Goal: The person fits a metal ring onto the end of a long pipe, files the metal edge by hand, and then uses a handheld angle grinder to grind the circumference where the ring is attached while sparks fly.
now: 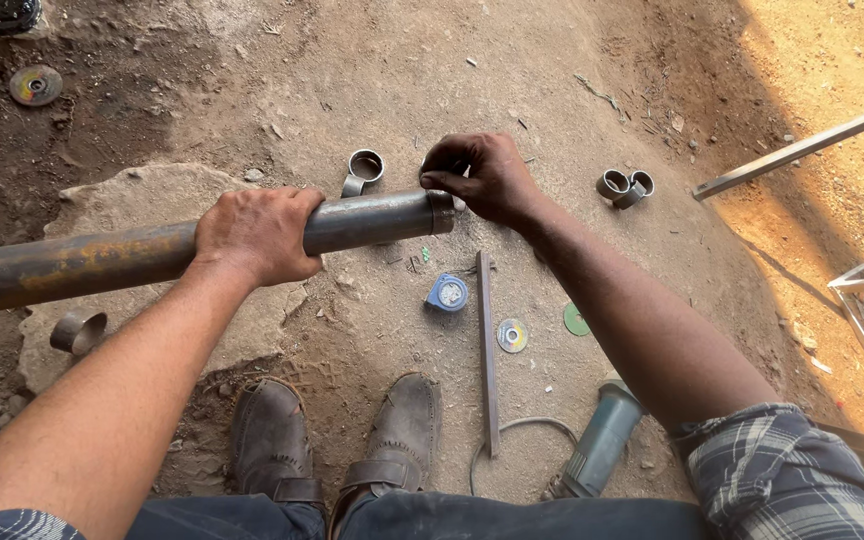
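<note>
Far left on the dirt floor (372, 60): a worn grey-and-yellow grinding disc (35, 85) near the top corner, and lower down a short cut piece of rusty steel tube (78, 331) lying on its side beside a flat pale stone slab (132, 190).

The long rusty dark steel pipe (102, 255) runs from the left edge toward centre, roughly level, held above the floor. My left hand (257, 235) is wrapped around it from above, fingers clenched on the pipe, a bit back from its free end.

At that free end, my right hand (482, 175) is pinched at the pipe's rim, fingertips curled together right on the end face. I can't tell whether it holds anything small there or just touches the rim.

Behind the pipe end, a short grey metal ring with a tab (362, 168) sits on the floor. Below the pipe: a small blue round tape measure (447, 293), then a long flat narrow steel strip (488, 350) lying nearly straight toward me, a small grey-and-yellow cutting disc (512, 335) just beside it, and a green disc (576, 320) near that.

Two brown worn leather shoes (337, 435) at bottom centre. Right of them, a teal-bodied angle grinder (602, 440) with its grey cord.

Further right, two short grey metal rings (624, 186) touching each other, well apart from the pipe. Far right, pale steel frame bars (802, 148) in sunlight.
</note>
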